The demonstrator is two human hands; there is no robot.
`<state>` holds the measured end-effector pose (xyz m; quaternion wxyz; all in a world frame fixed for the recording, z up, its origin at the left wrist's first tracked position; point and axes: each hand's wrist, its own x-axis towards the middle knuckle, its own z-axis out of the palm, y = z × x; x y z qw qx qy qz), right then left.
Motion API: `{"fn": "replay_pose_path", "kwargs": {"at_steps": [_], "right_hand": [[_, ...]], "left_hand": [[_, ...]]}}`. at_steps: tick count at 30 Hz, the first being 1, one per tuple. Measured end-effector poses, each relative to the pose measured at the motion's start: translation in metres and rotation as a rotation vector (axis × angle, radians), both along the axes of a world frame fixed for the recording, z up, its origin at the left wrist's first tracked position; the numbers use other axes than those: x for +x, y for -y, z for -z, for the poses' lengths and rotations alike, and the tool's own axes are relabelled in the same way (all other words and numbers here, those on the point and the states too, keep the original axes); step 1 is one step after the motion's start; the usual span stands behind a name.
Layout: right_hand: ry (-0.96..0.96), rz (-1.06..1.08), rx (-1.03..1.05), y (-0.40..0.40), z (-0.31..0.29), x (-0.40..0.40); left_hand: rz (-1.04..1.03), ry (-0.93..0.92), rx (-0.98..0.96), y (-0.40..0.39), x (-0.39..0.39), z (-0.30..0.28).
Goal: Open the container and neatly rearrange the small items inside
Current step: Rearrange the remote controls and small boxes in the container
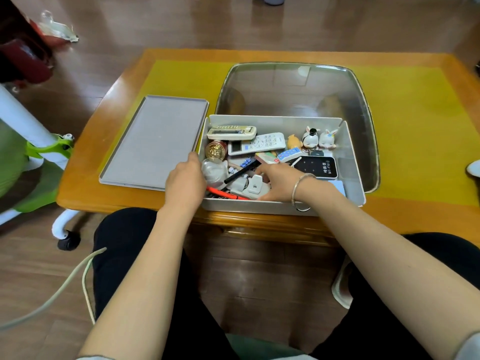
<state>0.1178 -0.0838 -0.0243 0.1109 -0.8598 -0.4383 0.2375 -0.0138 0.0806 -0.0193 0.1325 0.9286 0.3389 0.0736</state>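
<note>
Box (348, 162) sits open on the table (124, 81), near edge, w/ the lid (155, 141) lying flat just left of it. A clear tray (363, 105) stands right behind the box.

Left hand (185, 181) is at the box's left wall, fingers curled over the rim, gripping it, next to a clear jar (214, 171). Right hand (281, 184) is inside the box, front-middle, fingers stretched out & relaxed over the clutter, index pointing toward a black pen (241, 172). Can't tell if it's touching anything, not gripping tho. Bracelet (298, 188) on that wrist.

Inside: 2 remotes (259, 145) along the back-left, gold tin (215, 149) in front of them, bunny figures (319, 139) back-right, black wifi device (318, 166) front-right, red pen (226, 194) at the front wall, white plug (254, 187) beside it.
</note>
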Motion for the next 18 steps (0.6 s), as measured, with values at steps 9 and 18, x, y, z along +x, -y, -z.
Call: {"fn": "replay_pose_path", "kwargs": {"at_steps": [9,18], "right_hand": [[0.107,0.061,0.149,-0.01,0.003,0.007],[0.09,0.096,0.138,-0.074,-0.006,0.011]], "left_hand": [[0.148,0.179,-0.169,-0.015,0.0,0.006],[0.228,0.022,-0.246,-0.018,-0.001,0.009]]}}
